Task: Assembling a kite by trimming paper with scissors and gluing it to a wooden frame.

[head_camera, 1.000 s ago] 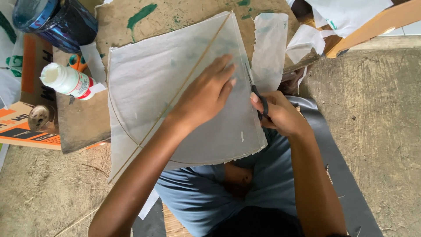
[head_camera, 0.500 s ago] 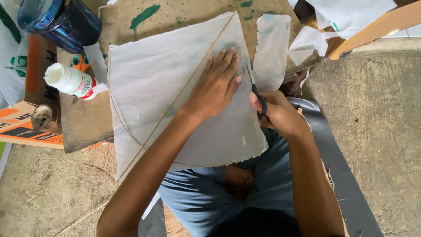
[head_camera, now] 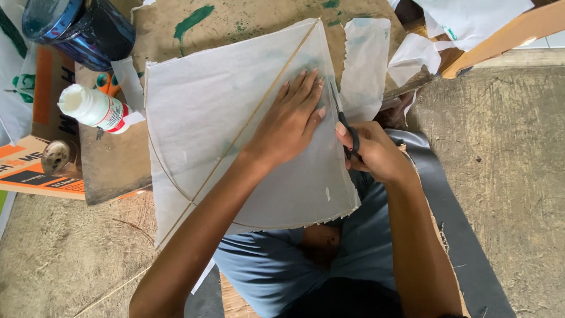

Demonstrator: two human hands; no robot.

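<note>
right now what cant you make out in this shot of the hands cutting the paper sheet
All in the head view:
- scissors: the right hand wraps the handles and the paper sheet hides the lower blade.
- dark blue jar: cut off by the top edge.
- paper under the left hand: hidden by the palm.
- small round object on the cardboard: too small to tell.

I see my left hand (head_camera: pixel 291 121) flat on the white paper sheet (head_camera: pixel 235 129) over a thin stick (head_camera: pixel 247 126); my right hand (head_camera: pixel 374 153) grips black scissors (head_camera: pixel 344 121) at the sheet's right edge, glue bottle (head_camera: pixel 94 109) well left.
</note>
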